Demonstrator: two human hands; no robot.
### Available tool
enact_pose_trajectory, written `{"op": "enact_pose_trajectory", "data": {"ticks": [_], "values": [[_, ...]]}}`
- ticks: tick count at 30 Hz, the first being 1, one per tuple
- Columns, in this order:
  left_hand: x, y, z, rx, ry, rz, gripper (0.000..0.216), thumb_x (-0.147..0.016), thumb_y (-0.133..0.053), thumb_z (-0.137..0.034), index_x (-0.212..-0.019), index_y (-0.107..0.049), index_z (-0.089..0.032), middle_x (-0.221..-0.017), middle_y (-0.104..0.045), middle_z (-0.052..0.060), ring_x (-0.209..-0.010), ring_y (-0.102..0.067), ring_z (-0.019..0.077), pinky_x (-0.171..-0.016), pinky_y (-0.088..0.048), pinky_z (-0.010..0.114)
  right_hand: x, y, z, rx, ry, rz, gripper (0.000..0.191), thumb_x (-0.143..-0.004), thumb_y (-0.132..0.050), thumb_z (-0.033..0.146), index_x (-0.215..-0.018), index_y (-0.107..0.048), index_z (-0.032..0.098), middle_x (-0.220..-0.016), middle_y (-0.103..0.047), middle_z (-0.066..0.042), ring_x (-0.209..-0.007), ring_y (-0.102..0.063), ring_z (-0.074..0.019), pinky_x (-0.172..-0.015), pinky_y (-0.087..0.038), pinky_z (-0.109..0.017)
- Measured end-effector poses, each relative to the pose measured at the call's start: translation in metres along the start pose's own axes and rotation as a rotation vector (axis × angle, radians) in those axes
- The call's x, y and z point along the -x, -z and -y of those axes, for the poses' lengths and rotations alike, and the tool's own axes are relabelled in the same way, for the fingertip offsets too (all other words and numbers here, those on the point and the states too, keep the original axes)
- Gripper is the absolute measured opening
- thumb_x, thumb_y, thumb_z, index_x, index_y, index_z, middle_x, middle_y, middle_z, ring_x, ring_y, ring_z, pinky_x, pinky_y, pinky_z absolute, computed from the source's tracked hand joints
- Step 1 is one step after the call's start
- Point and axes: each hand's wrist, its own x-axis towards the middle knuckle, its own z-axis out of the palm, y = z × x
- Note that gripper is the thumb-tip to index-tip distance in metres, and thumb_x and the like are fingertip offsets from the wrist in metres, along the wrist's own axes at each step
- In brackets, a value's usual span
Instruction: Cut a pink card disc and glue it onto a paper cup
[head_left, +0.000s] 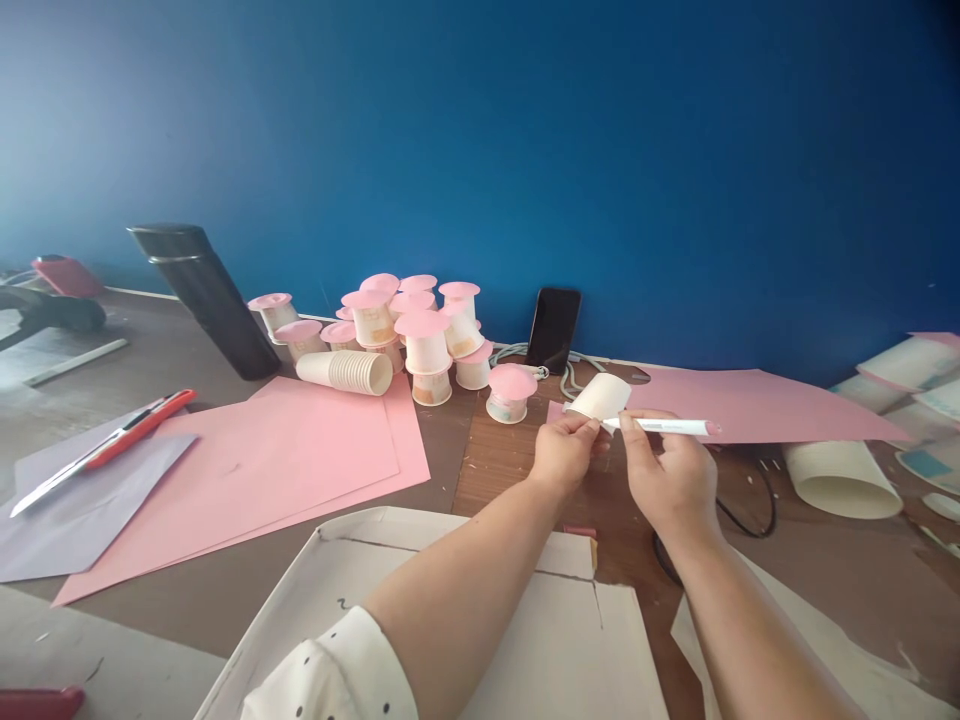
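My left hand is closed on a white paper cup, which is tilted on its side above the table. In my right hand is a white marker pen with a pink end, its tip pointing left at the cup's lower edge. Whether the tip touches the cup I cannot tell. Just left of the cup stands a small paper cup topped with a pink paper disc. Under my forearms lies a large white sheet with dark pen lines.
Several pink-topped cups are stacked by the wall beside nested cups. A phone leans on the wall. A black bottle, pink sheets and a red cutter knife are left; another pink sheet and cups right.
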Motion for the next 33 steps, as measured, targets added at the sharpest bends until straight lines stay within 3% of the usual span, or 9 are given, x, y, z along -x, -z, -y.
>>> {"op": "enact_pose_trajectory", "data": {"ticks": [3, 8, 13, 15, 25, 33], "values": [[0.0, 0.001, 0.001, -0.006, -0.008, 0.021, 0.019, -0.084, -0.064, -0.012, -0.068, -0.073, -0.012, -0.071, -0.066, 0.003, -0.068, -0.061, 0.0117, -0.084, -0.055, 0.031, 0.0, 0.0, 0.0, 0.02, -0.021, -0.06, 0.033, -0.092, -0.052, 0.043, -0.093, -0.072, 0.017, -0.088, -0.075, -0.013, -0.083, -0.069, -0.0277, -0.075, -0.05, -0.035], [0.001, 0.002, 0.001, 0.048, 0.023, 0.004, 0.017, -0.084, -0.066, -0.013, -0.069, -0.072, -0.011, -0.071, -0.066, 0.004, -0.068, -0.062, 0.0119, -0.088, -0.055, 0.033, 0.0, 0.001, 0.001, -0.032, -0.018, 0.05, 0.037, -0.091, -0.052, 0.05, -0.088, -0.072, 0.019, -0.081, -0.074, -0.011, -0.071, -0.066, -0.0254, -0.067, -0.048, -0.034], [0.003, 0.002, -0.003, 0.195, 0.07, -0.003, 0.016, -0.086, -0.065, -0.012, -0.071, -0.07, -0.01, -0.075, -0.067, 0.007, -0.075, -0.065, 0.0131, -0.09, -0.055, 0.034, -0.002, 0.003, 0.005, -0.017, -0.132, -0.128, 0.038, -0.092, -0.051, 0.048, -0.094, -0.072, 0.016, -0.085, -0.073, -0.013, -0.076, -0.066, -0.0263, -0.073, -0.048, -0.037], [0.004, 0.002, -0.006, 0.252, 0.089, -0.009, 0.016, -0.086, -0.066, -0.011, -0.07, -0.068, -0.009, -0.077, -0.067, 0.008, -0.075, -0.065, 0.0133, -0.092, -0.055, 0.036, -0.003, 0.005, 0.006, -0.019, -0.156, -0.137, 0.038, -0.091, -0.052, 0.049, -0.093, -0.072, 0.017, -0.082, -0.072, -0.012, -0.075, -0.065, -0.0264, -0.073, -0.048, -0.037], [0.007, -0.002, -0.01, 0.265, 0.135, 0.016, 0.021, -0.091, -0.056, -0.007, -0.073, -0.068, -0.006, -0.077, -0.066, 0.008, -0.073, -0.064, 0.0114, -0.093, -0.053, 0.034, 0.0, 0.004, 0.006, -0.02, -0.124, -0.039, 0.039, -0.089, -0.053, 0.05, -0.093, -0.073, 0.017, -0.075, -0.07, -0.01, -0.077, -0.066, -0.0282, -0.076, -0.049, -0.039], [0.005, -0.002, -0.008, 0.223, 0.122, 0.016, 0.024, -0.091, -0.056, -0.007, -0.07, -0.068, -0.007, -0.073, -0.065, 0.006, -0.071, -0.064, 0.0108, -0.091, -0.054, 0.032, 0.0, 0.002, 0.003, 0.043, -0.05, -0.053, 0.038, -0.092, -0.051, 0.049, -0.092, -0.073, 0.018, -0.086, -0.074, -0.013, -0.082, -0.068, -0.0287, -0.075, -0.049, -0.037]]}}
